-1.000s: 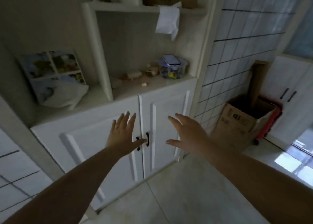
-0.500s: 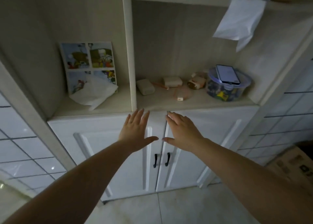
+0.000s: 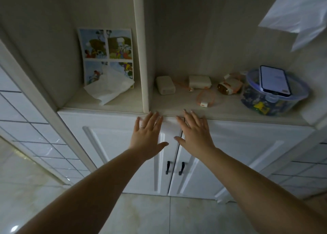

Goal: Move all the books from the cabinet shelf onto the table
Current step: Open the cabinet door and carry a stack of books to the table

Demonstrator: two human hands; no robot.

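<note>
Below shelf edge [image 3: 230,116], spread hands [image 3: 147,136]

- Cabinet shelf [image 3: 123,103] runs across mid-frame, split by an upright divider [image 3: 140,57].
- Left bay: picture book [image 3: 106,48] leaning on the back wall, crumpled white paper [image 3: 108,89] before it.
- Right bay: two small beige cases [image 3: 165,87], orange cable [image 3: 206,99], round plastic container [image 3: 272,101].

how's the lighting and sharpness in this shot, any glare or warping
Head view: dim overall, the shelf alcoves shadowed; the picture book stays readable. Glare on the glossy floor at lower left. Wide-angle warping bends the cabinet frame. Both open hands are sharp; the hanging white sheet looks soft.
</note>
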